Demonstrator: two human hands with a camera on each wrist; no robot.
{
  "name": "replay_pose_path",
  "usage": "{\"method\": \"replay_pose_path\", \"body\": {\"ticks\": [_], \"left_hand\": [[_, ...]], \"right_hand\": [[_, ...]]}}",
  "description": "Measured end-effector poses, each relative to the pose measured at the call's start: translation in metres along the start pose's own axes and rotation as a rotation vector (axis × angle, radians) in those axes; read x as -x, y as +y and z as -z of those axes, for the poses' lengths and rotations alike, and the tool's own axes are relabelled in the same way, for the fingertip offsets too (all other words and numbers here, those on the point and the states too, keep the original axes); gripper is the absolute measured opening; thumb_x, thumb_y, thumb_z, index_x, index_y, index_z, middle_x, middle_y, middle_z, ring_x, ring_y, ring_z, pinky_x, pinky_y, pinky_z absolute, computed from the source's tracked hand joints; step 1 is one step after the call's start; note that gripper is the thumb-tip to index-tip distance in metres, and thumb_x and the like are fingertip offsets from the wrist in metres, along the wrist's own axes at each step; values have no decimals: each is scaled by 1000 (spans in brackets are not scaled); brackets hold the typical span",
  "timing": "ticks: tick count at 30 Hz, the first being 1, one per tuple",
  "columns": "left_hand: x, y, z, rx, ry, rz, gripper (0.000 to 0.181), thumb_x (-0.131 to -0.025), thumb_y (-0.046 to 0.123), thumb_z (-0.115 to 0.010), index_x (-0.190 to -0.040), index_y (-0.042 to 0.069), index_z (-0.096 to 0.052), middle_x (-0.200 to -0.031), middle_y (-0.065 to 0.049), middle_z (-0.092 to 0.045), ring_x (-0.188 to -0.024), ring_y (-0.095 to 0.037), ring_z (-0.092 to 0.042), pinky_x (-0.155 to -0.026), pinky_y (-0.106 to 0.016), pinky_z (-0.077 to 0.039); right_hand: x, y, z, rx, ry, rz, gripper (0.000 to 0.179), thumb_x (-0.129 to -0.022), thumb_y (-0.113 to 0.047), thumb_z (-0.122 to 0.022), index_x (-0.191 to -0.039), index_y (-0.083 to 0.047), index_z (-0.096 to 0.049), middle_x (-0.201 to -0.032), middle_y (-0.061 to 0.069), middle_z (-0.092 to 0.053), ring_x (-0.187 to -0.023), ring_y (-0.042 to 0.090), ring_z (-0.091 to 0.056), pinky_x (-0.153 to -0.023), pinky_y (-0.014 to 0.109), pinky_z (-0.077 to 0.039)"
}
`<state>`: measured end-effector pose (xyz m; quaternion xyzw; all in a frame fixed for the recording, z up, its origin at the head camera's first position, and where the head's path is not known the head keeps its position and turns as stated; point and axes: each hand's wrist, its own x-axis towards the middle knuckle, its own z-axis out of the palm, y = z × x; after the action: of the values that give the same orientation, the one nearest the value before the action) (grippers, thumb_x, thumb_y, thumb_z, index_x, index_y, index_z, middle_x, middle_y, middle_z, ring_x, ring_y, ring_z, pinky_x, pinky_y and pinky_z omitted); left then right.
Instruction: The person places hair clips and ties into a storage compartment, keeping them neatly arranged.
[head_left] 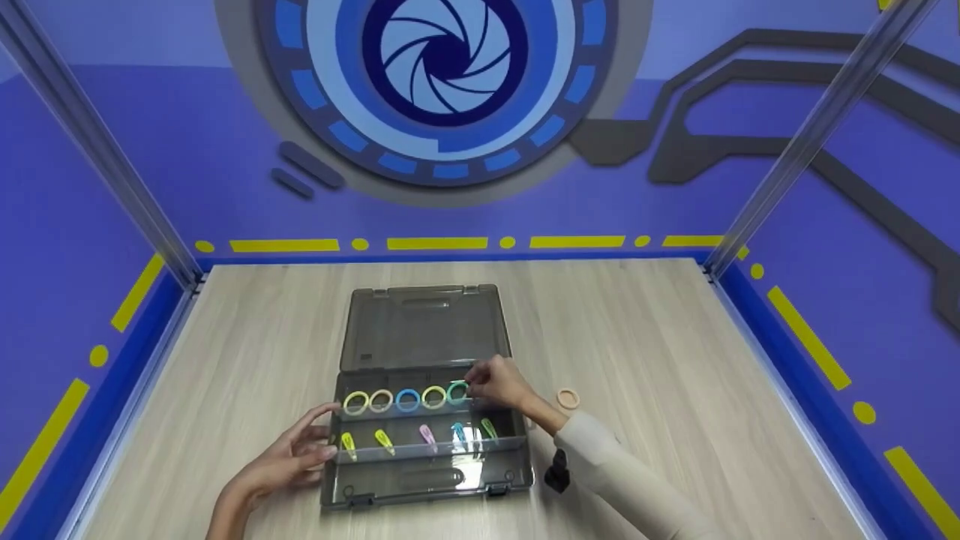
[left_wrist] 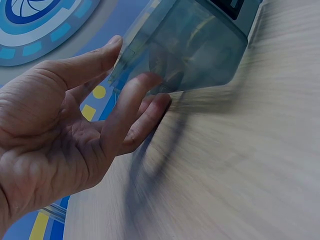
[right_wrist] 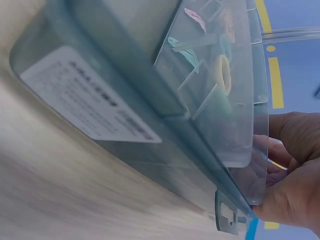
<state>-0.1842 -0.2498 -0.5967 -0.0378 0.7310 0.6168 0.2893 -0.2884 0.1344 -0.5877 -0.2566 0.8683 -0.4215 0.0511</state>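
Note:
A smoky clear plastic organizer box lies on the table with its lid folded back. Several coloured rings, among them a yellow ring and a blue ring, stand in a row in its upper compartment. At the row's right end is a green ring; the fingertips of my right hand are right at it, and I cannot tell whether they pinch it. My left hand rests loosely bent fingers against the box's left end, also shown in the left wrist view.
Several snap hair clips, such as a pink clip and a blue clip, lie in the middle compartment. A peach ring lies on the table right of the box. Close to my right sleeve is a small black object. Blue panels border the table.

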Motion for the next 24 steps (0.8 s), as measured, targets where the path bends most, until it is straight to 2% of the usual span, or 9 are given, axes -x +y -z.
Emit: {"method": "replay_pose_path", "body": {"ticks": [2, 4, 7, 8, 11, 15, 19, 24], "left_hand": [[0, 0, 0, 1, -1, 2, 84, -96, 30, -71, -163, 24, -21, -153, -28, -33, -107, -20, -56, -78, -31, -56], [0, -1, 0, 2, -9, -2, 84, -97, 30, -71, -163, 23, -21, -152, -28, -33, -107, -19, -55, -78, -31, -56], [1, -2, 1, 1, -23, -18, 83, -98, 28, -70, -163, 22, -20, -151, -28, -34, -106, -18, -55, -78, -30, -56], [1, -2, 1, 0, -26, -23, 83, -98, 28, -70, -163, 21, -19, -151, -28, -34, -106, -18, -55, -77, -30, -56], [1, -1, 2, 0, -29, -32, 82, -99, 27, -69, -164, 22, -19, -150, -27, -34, -105, -19, -55, -76, -29, -55], [1, 1, 2, 3, -23, -27, 83, -99, 28, -70, -164, 23, -18, -149, -26, -35, -103, -18, -56, -74, -28, -54], [1, 2, 1, -2, -12, -14, 84, -98, 28, -71, -164, 23, -19, -150, -26, -35, -102, -18, -56, -74, -27, -54], [1, 2, -2, -17, 19, 1, 84, -96, 30, -72, -163, 22, -21, -151, -29, -33, -107, -22, -57, -77, -31, -56]], "right_hand": [[1, 3, 3, -29, -4, 36, 11, -80, 5, -74, -90, 8, -75, -79, 14, -77, -68, 11, -70, -63, 24, -56], [3, 1, 7, -74, -19, 25, 11, -82, 5, -72, -93, 9, -75, -81, 14, -78, -71, 15, -73, -66, 26, -58], [5, -3, 13, -155, -50, -57, 14, -86, 7, -69, -99, 12, -74, -89, 21, -77, -78, 27, -76, -68, 30, -60], [6, -8, 17, -178, -59, -106, 16, -86, 9, -68, -101, 14, -72, -92, 26, -76, -80, 32, -76, -68, 33, -61], [7, -11, 27, -216, -54, -191, 18, -89, 8, -68, -106, 14, -71, -98, 28, -75, -73, 31, -73, -63, 32, -61], [10, -11, 43, -221, -32, -228, 19, -91, 3, -70, -109, 12, -72, -97, 26, -75, -67, 21, -69, -62, 35, -60], [16, -6, 59, -202, -1, -221, 20, -92, 4, -69, -109, 13, -71, -94, 27, -75, -73, 30, -73, -65, 39, -61], [23, 7, 76, -191, 52, -224, 20, -91, 4, -70, -108, 14, -70, -92, 28, -74, -73, 34, -74, -63, 40, -61]]}}
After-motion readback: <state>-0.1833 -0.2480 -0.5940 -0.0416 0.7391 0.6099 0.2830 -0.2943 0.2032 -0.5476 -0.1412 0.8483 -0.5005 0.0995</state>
